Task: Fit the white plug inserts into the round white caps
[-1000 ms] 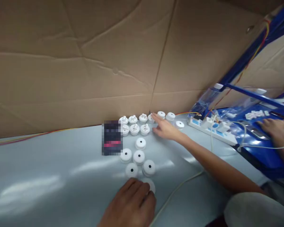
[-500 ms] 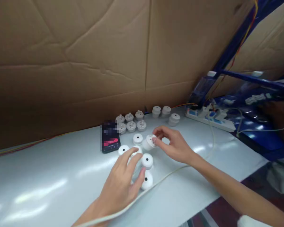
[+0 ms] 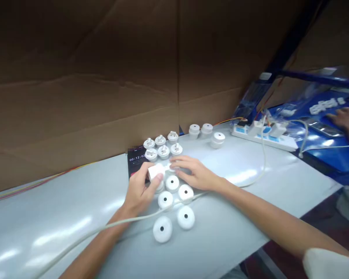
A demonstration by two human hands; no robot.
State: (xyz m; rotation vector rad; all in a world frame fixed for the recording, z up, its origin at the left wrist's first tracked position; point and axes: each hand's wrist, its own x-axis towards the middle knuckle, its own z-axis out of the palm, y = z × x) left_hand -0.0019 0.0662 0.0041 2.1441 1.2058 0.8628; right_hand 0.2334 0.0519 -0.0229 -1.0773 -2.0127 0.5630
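Note:
My left hand (image 3: 139, 190) is closed on a white blocky piece (image 3: 156, 170), thumb in front, held over a white round unit (image 3: 159, 188). Beside it, my right hand (image 3: 194, 173) has its bent fingers around another white round unit (image 3: 172, 167), mostly covered by them. The two hands nearly meet; whether their pieces touch is unclear. Closer to me stand several white round units (image 3: 165, 200) with a dark centre hole. Behind the hands, two rows of similar units (image 3: 163, 151) carry small white pronged parts on top.
A phone (image 3: 133, 158) with a timer lies left of the rows. A white cable (image 3: 128, 220) crosses over my left forearm and past the units. Three white units (image 3: 218, 139) stand back right, near a power strip (image 3: 264, 137). Another person's hand (image 3: 347, 120) is far right. Cardboard (image 3: 104, 116) walls the back.
My left hand has moved up and left and now holds a white blocky piece. My right hand has shifted left; the pronged unit it held no longer shows in it. The phone's timer now shows.

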